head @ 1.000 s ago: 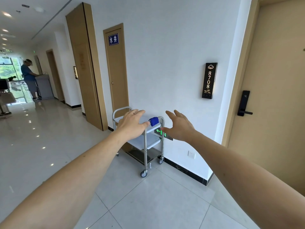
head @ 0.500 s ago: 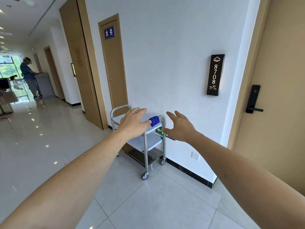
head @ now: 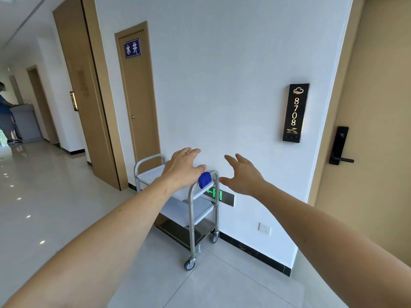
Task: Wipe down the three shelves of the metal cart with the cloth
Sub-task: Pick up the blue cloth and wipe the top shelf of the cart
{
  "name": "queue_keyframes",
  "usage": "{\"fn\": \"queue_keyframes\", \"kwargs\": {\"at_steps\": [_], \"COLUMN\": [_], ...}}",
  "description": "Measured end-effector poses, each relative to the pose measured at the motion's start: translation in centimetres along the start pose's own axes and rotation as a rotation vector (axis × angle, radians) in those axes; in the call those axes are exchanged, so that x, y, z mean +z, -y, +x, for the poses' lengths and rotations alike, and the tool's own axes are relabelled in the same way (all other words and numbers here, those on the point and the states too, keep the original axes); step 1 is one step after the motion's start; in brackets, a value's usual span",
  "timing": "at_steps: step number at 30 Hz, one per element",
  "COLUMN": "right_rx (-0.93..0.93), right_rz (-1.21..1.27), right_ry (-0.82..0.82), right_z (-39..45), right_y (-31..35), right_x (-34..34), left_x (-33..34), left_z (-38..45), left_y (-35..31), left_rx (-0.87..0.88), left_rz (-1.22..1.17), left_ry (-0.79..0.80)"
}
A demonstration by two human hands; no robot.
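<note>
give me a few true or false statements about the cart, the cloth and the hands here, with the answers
1. The blue cloth lies on the top shelf of the metal cart. True.
2. The right hand grips the cloth. False: it is held out with fingers spread and holds nothing.
3. The cart stands beside the white wall. True.
4. The left hand holds a spray bottle. False: its fingers are straight and it holds nothing.
5. The room sign reads 8708. True.
</note>
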State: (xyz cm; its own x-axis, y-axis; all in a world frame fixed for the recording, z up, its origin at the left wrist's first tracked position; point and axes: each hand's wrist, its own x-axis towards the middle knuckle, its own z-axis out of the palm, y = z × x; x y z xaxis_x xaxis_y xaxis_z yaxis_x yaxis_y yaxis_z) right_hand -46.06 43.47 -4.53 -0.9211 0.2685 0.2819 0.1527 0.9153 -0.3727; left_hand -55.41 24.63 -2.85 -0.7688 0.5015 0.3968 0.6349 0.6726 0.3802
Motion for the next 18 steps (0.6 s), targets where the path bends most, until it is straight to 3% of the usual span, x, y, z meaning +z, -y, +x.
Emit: {"fn": "queue_keyframes", "kwargs": {"at_steps": [9,18], "right_rx": [0.026,0.024], "right_rz": [-0.004,-0.002], "right_ry": [-0.003,0.039], "right_z": [9.5,17.0], "right_y": [2.8,0.5], "right_x": [4.8,8.4], "left_x": [0.6,4.9], "left_z": [8.2,14.8], "left_y": [8.2,12.0], "left_rx": [0.008,-0.011], "left_rz": [-0.025,-0.042], "left_ry": [0.039,0.066]}}
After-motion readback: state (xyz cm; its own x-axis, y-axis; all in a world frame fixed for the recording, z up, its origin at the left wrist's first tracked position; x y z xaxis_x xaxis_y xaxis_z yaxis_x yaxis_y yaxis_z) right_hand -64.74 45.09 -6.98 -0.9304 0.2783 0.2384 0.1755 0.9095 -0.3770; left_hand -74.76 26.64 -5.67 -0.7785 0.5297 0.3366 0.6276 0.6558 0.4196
